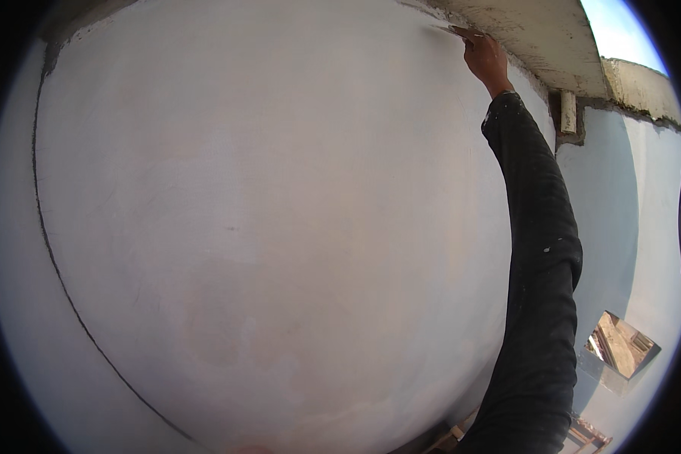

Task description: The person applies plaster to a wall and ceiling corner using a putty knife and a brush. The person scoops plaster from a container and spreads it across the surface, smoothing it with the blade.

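My right hand [486, 59] is raised high at the top of a pale grey-white plastered wall [303, 204]. Its fingers are closed round a thin, flat-bladed scraper [445, 29], seen nearly edge-on, with the blade against the wall just under the concrete overhang [541, 38]. Most of the scraper's handle is hidden in the hand. A black sleeve with small white specks covers the right arm [541, 250], which stretches up along the right side. My left hand does not show.
A dark crack [49, 242] runs down the wall's left side. Beneath the overhang, a short pipe [568, 113] sits in a rough notch. Farther right stands a bluish-white wall [601, 204] with a small square opening [623, 344]. Bricks or debris [589, 435] lie low at right.
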`<state>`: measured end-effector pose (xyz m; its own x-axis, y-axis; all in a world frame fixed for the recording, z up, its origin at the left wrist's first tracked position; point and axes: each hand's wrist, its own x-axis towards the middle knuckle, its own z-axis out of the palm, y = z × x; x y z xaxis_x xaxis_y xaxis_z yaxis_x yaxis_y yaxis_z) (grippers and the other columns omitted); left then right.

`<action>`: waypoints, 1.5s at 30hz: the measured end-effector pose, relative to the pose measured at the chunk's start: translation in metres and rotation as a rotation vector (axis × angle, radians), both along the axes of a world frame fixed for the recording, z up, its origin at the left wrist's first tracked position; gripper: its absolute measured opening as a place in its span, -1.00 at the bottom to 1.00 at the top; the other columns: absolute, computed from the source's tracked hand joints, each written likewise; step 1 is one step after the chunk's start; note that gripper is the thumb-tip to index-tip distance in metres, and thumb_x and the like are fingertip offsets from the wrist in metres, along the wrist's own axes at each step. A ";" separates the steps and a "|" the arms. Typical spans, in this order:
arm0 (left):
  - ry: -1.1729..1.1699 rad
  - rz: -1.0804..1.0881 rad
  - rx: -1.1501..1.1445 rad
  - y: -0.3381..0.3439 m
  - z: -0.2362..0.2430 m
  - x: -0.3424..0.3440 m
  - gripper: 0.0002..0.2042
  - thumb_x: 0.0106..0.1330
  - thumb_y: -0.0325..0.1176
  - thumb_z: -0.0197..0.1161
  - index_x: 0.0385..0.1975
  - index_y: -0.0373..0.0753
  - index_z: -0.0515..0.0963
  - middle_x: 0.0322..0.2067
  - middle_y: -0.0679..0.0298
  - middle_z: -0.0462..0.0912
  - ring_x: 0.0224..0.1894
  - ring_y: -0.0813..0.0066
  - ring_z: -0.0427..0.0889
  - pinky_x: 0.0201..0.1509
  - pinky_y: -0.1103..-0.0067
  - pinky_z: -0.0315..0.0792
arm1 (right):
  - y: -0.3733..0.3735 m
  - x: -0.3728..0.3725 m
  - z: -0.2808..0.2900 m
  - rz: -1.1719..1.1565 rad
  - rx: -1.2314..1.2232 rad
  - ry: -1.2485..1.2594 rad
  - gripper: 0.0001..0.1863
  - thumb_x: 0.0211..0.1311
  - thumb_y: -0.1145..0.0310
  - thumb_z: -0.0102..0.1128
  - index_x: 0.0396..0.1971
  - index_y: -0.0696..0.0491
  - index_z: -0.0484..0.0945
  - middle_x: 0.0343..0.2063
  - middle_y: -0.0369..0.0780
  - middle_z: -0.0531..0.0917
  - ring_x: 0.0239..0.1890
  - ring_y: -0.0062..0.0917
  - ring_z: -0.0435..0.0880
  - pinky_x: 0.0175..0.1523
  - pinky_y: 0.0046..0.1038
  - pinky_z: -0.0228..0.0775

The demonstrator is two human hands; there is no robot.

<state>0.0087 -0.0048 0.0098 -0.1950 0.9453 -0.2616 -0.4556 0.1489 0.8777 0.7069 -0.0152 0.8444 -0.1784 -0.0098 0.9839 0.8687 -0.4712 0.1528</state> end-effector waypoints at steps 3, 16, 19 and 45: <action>-0.023 -0.040 0.111 0.005 -0.014 -0.005 -0.44 0.66 -0.02 -0.02 0.37 -0.40 0.42 0.24 0.00 0.60 0.27 0.10 0.61 0.35 0.17 0.55 | 0.012 -0.001 0.010 -0.077 -0.150 -0.075 -0.53 0.41 0.58 0.06 0.19 -0.16 0.71 0.20 -0.23 0.72 0.23 -0.25 0.68 0.33 -0.22 0.53; 0.257 -0.034 0.061 0.002 0.005 0.029 -0.45 0.69 -0.04 -0.09 0.39 -0.41 0.40 0.31 0.03 0.53 0.33 0.12 0.55 0.41 0.18 0.50 | -0.054 0.110 -0.415 0.093 -0.350 0.121 -0.36 0.02 0.79 0.13 0.15 0.03 0.72 0.14 -0.14 0.73 0.28 -0.16 0.62 0.39 -0.17 0.44; 0.268 -0.046 0.050 0.002 0.007 0.028 -0.45 0.69 -0.04 -0.09 0.39 -0.41 0.40 0.31 0.03 0.53 0.33 0.13 0.54 0.41 0.18 0.50 | -0.063 0.099 -0.545 0.127 -0.348 0.304 -0.35 -0.01 0.80 0.14 0.15 0.07 0.71 0.16 -0.13 0.71 0.31 -0.16 0.59 0.43 -0.16 0.38; 0.131 -0.012 -0.038 -0.009 0.041 0.030 -0.42 0.70 -0.04 -0.12 0.42 -0.43 0.35 0.36 0.02 0.49 0.36 0.15 0.50 0.48 0.21 0.44 | -0.021 0.076 -0.249 0.117 0.014 0.140 -0.62 0.42 0.50 0.14 0.13 -0.12 0.72 0.02 -0.21 0.79 0.00 -0.14 0.72 0.13 -0.20 0.58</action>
